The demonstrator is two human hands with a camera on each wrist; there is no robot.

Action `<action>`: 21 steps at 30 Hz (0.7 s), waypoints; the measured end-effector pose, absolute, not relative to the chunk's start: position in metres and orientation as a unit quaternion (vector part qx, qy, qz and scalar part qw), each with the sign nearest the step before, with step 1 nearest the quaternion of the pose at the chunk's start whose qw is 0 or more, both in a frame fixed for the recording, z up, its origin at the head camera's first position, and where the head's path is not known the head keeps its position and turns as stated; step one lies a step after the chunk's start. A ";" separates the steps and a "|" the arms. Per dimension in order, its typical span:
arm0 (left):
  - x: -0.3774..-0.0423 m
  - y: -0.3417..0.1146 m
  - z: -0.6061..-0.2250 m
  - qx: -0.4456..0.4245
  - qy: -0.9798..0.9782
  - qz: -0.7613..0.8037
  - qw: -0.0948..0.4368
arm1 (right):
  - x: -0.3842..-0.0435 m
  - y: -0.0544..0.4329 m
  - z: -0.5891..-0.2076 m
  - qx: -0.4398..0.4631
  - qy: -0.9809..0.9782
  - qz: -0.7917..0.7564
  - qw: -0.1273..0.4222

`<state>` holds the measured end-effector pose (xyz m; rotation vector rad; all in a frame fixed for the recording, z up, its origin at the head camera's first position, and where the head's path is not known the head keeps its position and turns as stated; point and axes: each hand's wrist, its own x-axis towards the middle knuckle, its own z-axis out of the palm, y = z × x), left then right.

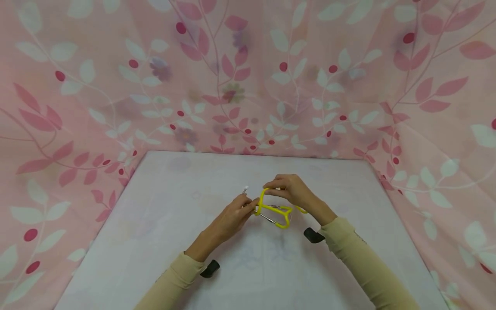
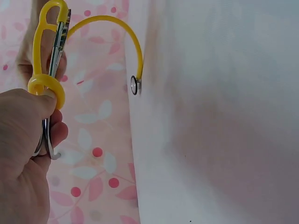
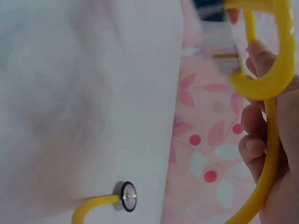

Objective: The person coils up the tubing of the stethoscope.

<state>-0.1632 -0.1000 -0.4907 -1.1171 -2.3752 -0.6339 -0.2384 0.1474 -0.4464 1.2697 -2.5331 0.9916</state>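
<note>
A stethoscope with yellow tubing [image 1: 287, 220] is held above the table between both hands. My left hand [image 1: 234, 215] grips its metal ear tubes, with a loop of the tubing wrapped round them at the thumb, as the left wrist view shows. One white ear tip [image 1: 246, 187] sticks out beyond the left fingers. Farther along, my right hand [image 1: 292, 189] holds a stretch of the tubing with curled fingers. The round chest piece [image 3: 129, 196] hangs low at the tubing's end, close to the table; whether it touches cannot be told.
A white table [image 1: 174, 181] lies under the hands. Pink cloth [image 1: 248, 77] with leaf patterns hangs behind and along the sides. A black strap piece [image 1: 210, 269] sits by the left wrist, and another black piece [image 1: 314, 235] by the right.
</note>
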 end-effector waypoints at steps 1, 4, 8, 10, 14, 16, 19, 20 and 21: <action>-0.163 -0.100 -0.490 -0.405 -0.857 -0.235 0.216 | -0.240 0.149 -0.449 0.417 -0.837 0.350 0.051; -0.162 -0.098 -0.486 -0.408 -0.851 -0.256 0.209 | -0.244 0.152 -0.457 0.408 -0.817 0.408 -0.003; -0.162 -0.096 -0.480 -0.409 -0.844 -0.282 0.204 | -0.244 0.152 -0.468 0.384 -0.792 0.471 -0.069; -0.164 -0.096 -0.477 -0.406 -0.841 -0.291 0.205 | -0.241 0.150 -0.473 0.359 -0.788 0.491 -0.092; -0.166 -0.097 -0.476 -0.397 -0.842 -0.300 0.210 | -0.231 0.143 -0.481 0.340 -0.769 0.529 -0.113; -0.167 -0.098 -0.477 -0.391 -0.844 -0.302 0.211 | -0.223 0.138 -0.482 0.349 -0.749 0.553 -0.112; -0.169 -0.099 -0.479 -0.377 -0.847 -0.305 0.216 | -0.210 0.126 -0.482 0.348 -0.734 0.575 -0.097; -0.170 -0.099 -0.480 -0.370 -0.848 -0.308 0.220 | -0.205 0.122 -0.482 0.343 -0.737 0.575 -0.092; -0.170 -0.099 -0.481 -0.362 -0.850 -0.311 0.224 | -0.201 0.118 -0.484 0.338 -0.737 0.578 -0.086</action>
